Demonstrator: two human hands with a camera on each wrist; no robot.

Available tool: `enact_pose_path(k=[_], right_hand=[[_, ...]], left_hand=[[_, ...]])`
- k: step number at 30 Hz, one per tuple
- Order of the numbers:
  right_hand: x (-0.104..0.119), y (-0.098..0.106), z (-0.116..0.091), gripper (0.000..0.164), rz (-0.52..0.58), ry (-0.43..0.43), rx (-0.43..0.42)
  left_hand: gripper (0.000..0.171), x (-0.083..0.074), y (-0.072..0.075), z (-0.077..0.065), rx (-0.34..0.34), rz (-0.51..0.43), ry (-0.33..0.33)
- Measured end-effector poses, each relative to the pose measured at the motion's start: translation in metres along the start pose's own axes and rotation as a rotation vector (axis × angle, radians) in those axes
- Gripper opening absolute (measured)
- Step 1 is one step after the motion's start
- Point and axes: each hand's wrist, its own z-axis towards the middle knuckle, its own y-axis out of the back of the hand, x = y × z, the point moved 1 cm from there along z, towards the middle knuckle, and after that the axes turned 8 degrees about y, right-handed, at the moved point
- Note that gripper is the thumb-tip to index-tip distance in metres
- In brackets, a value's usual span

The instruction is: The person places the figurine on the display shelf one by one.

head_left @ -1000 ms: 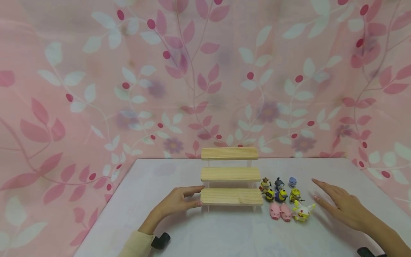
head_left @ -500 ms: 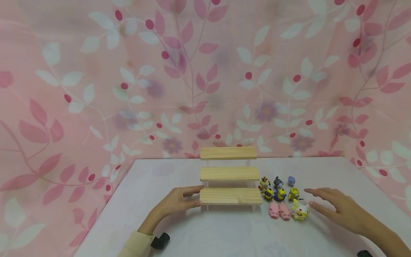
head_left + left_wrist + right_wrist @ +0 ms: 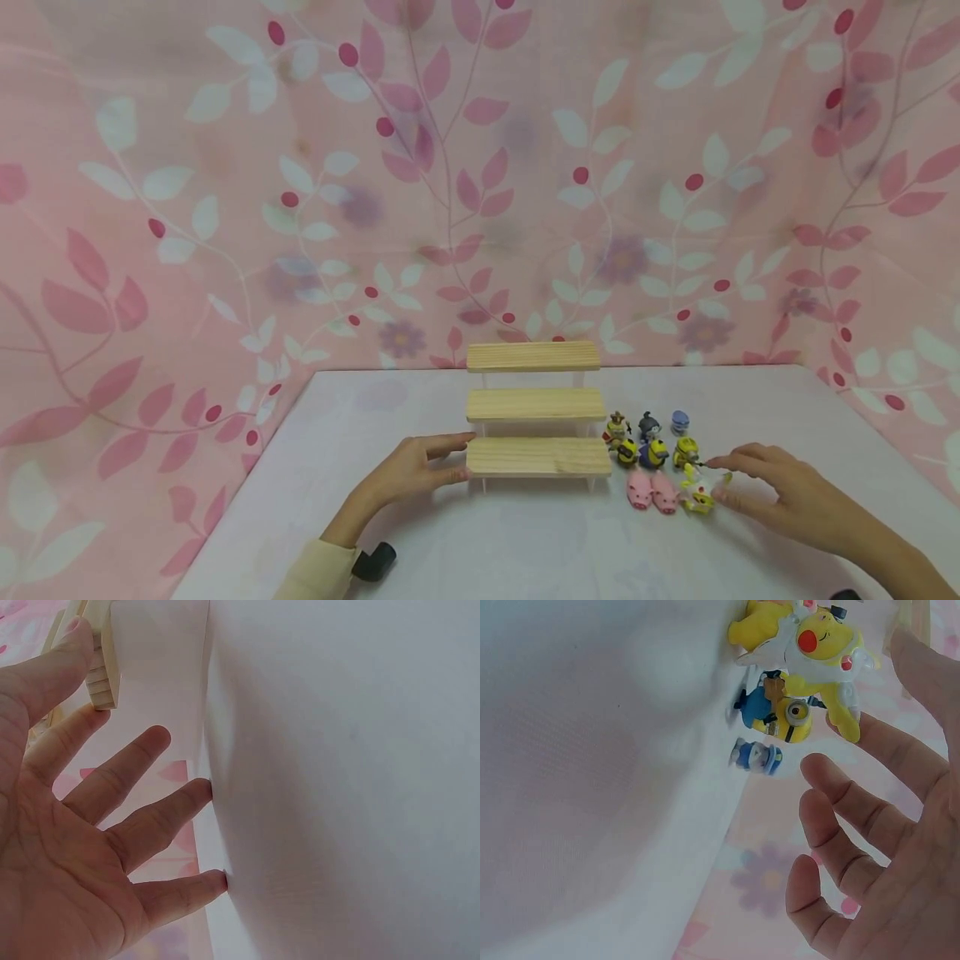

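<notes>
A three-tier display stand (image 3: 538, 456) of pale wooden boards stands mid-table. My left hand (image 3: 420, 471) is at its left side, thumb and index finger pinching the end of the lowest board (image 3: 103, 682); the other fingers spread out toward the tabletop. On the right, my right hand (image 3: 795, 496) is around a yellow-and-white toy figure (image 3: 697, 492) with red cheeks and long ears. Its thumb and index finger lie either side of the figure, with the index fingertip right by one ear in the right wrist view; the remaining fingers are loosely bent.
Two pink pig figures (image 3: 652, 492) sit left of the yellow-and-white one. Behind them stand several small yellow figures (image 3: 654, 455), a dark grey figure (image 3: 649, 427) and a blue-capped figure (image 3: 680, 422). Pink floral cloth (image 3: 450, 208) hangs at the back.
My right hand has moved left and slightly down, from beside the figures to around the yellow-and-white one. My left hand has stayed at the lowest board.
</notes>
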Motion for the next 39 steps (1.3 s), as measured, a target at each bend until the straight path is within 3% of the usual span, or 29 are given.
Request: enact_pose_path(k=[12,21,39], right_hand=[[0.0,-0.008,0.0,0.035,-0.001,0.042,0.013],[-0.003,-0.011,0.0,0.032,-0.067,0.107,-0.018],[0.002,-0.015,0.001,0.028,-0.086,0.108,-0.033]], left_hand=[[0.064,0.002,0.0,0.0,-0.012,0.024,-0.011],[0.061,0.002,-0.001,0.001,-0.015,0.019,-0.006],[0.058,0.001,0.0,0.0,-0.019,0.006,0.004]])
